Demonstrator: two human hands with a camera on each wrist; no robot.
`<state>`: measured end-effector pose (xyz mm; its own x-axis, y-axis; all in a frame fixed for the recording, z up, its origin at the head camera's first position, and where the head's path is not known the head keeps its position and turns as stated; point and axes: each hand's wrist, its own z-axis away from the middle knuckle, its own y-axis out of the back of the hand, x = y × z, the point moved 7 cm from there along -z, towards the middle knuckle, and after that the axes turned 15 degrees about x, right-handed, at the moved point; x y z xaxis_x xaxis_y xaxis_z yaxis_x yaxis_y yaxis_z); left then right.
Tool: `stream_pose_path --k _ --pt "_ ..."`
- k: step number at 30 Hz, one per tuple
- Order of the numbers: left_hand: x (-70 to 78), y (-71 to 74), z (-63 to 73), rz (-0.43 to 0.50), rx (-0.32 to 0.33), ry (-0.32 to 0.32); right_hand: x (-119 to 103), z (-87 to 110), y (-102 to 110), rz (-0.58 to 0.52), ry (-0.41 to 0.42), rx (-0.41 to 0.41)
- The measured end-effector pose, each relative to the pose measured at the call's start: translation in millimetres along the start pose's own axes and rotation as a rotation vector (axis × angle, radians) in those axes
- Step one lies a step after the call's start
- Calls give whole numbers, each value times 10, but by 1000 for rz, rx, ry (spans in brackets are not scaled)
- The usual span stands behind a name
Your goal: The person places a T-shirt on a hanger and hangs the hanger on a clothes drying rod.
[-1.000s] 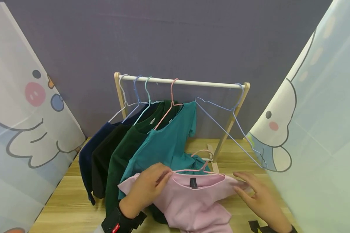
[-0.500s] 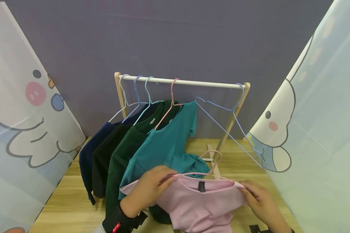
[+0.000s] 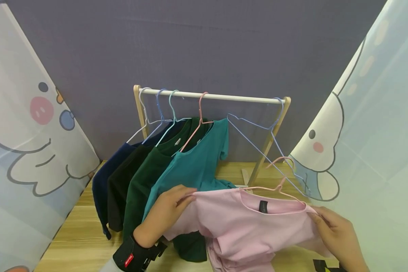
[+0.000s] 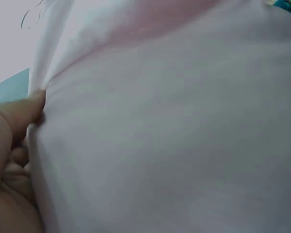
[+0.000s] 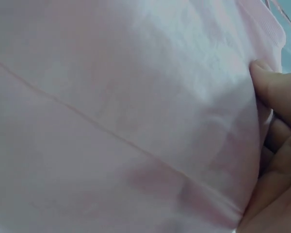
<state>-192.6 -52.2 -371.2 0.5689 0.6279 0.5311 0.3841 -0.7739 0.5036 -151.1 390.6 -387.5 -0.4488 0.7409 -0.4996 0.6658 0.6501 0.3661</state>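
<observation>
A pink T-shirt (image 3: 244, 219) with a dark neck label is stretched between both hands in the head view. Inside its neckline sits a pink hanger (image 3: 281, 185), hook upward and leaning right. My left hand (image 3: 168, 211) pinches the left shoulder, thumb on top of the cloth in the left wrist view. At the other shoulder, close to the neckline, my right hand (image 3: 336, 230) pinches the fabric between thumb and curled fingers. Pink cloth (image 4: 160, 126) fills most of the left wrist view. The hanger's arms are partly hidden inside the shirt.
Behind stands a rack with a white rail (image 3: 238, 98). On its left hang a teal shirt (image 3: 193, 162), a dark green top (image 3: 139, 181), and black and navy garments. A bare blue hanger (image 3: 272, 128) hangs at the right end. Printed curtains (image 3: 370, 151) flank the wooden table (image 3: 74, 241).
The right hand came to grip the right shoulder. Both hands then spread apart, and the shirt with its hanger moved right and slightly up, the hook tilting right.
</observation>
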Motion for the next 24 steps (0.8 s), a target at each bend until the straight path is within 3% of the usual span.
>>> stream_pose_path --k 4,11,14,16,18,20,24 --pt "4 92 -44 -19 123 -9 126 1 85 70 -142 -15" --pt "64 431 -195 35 364 -143 391 153 133 202 -432 -131" --pt "55 560 -287 -31 405 -146 427 210 98 220 -499 -160" --pt "4 607 -351 -97 384 -81 428 262 17 199 -534 -175" --pt "-70 620 -398 -157 341 -3 405 347 -127 123 -573 -213" --pt "-138 610 -420 -183 276 87 346 463 -330 -73 -591 -265" --pt "-209 561 -421 -197 185 191 91 746 -760 -629 -678 -459"
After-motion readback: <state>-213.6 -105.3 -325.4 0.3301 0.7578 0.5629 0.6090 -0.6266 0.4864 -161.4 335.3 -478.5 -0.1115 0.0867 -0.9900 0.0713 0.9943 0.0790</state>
